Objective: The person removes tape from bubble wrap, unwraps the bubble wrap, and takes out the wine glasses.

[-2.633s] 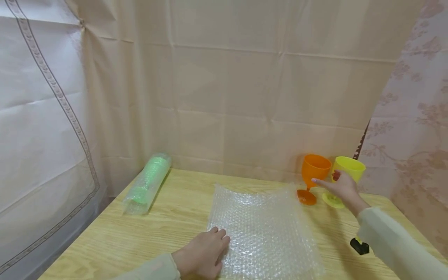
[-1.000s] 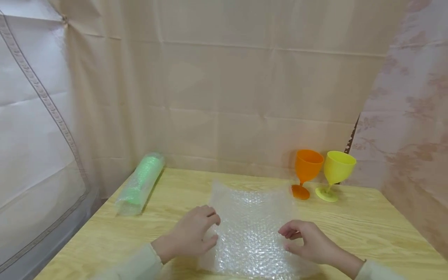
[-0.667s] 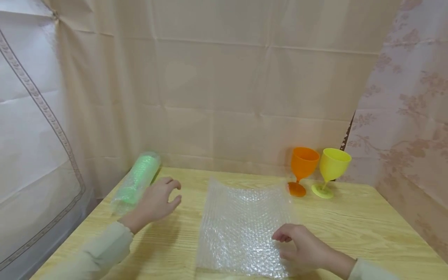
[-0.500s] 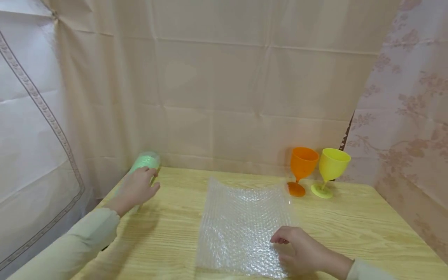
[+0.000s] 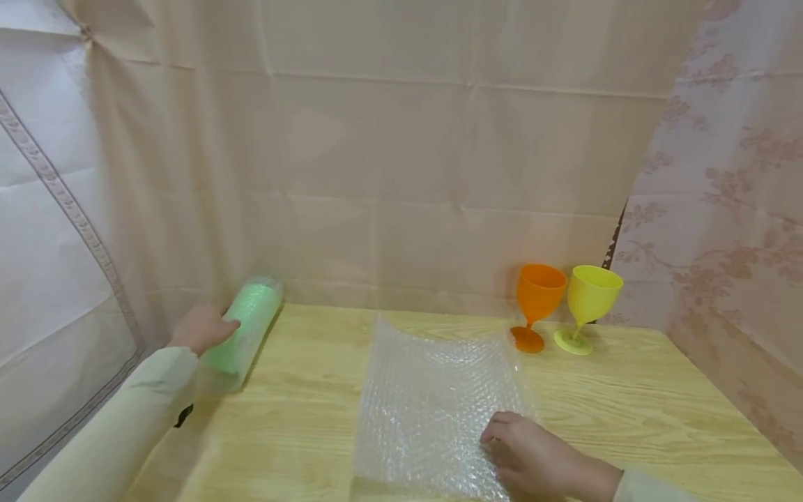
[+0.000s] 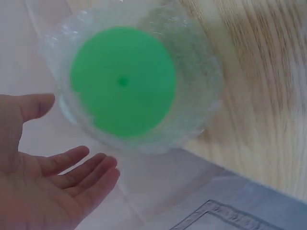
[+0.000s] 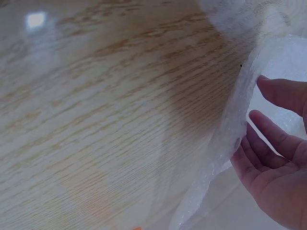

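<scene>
A bundle of bubble wrap (image 5: 254,314) with something green inside lies at the table's left edge. In the left wrist view its end shows a round green disc (image 6: 122,81), like a goblet's foot. My left hand (image 5: 199,329) is at the bundle's outer side, fingers spread and thumb toward it; the left wrist view shows a gap between hand and wrap. A flat bubble wrap sheet (image 5: 433,397) lies mid-table. Over its right edge my right hand (image 5: 533,450) hovers or rests, fingers loosely bent; contact is unclear. In the right wrist view the fingertips (image 7: 238,155) are beside the sheet's edge.
An orange goblet (image 5: 541,293) and a yellow goblet (image 5: 592,293) stand upright at the back right of the wooden table (image 5: 301,418). A beige cloth (image 5: 401,153) hangs behind. Pale curtains hang on both sides.
My right hand came back from the yellow goblet to the sheet's right side. My left hand left the sheet, crossed over the bundle and is now on its outer side. Both goblets stayed put.
</scene>
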Demonstrator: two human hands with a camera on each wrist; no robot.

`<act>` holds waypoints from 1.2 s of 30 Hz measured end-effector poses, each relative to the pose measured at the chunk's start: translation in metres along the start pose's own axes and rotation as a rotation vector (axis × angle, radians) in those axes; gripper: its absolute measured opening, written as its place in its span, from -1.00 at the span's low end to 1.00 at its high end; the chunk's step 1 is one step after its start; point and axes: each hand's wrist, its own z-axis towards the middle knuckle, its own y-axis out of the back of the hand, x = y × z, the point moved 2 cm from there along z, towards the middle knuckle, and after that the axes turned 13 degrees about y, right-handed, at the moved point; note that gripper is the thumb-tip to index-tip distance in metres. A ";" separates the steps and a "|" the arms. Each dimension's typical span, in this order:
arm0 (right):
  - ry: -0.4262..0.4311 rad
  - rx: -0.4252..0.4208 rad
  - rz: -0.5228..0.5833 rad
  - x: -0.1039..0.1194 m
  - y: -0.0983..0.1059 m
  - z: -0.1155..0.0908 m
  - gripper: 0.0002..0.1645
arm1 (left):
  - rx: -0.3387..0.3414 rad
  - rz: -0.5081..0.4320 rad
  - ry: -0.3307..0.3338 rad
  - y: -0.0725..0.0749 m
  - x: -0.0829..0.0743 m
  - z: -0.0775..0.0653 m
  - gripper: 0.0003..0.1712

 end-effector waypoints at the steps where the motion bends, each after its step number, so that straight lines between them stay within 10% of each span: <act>1: -0.020 0.011 0.013 0.000 0.000 0.000 -0.64 | 0.015 -0.009 0.006 -0.001 0.002 0.002 -0.49; 18: 0.035 0.013 -0.099 0.001 -0.003 0.000 -0.67 | 0.228 -0.039 0.099 -0.021 0.011 0.007 0.07; 27: 0.062 -0.024 -0.147 0.000 -0.002 -0.001 -0.65 | 0.462 -0.290 0.081 -0.036 -0.003 -0.012 -0.05; 36: 0.008 0.028 -0.113 0.004 -0.001 0.002 -0.66 | 0.441 -0.345 0.142 -0.045 -0.008 -0.026 0.01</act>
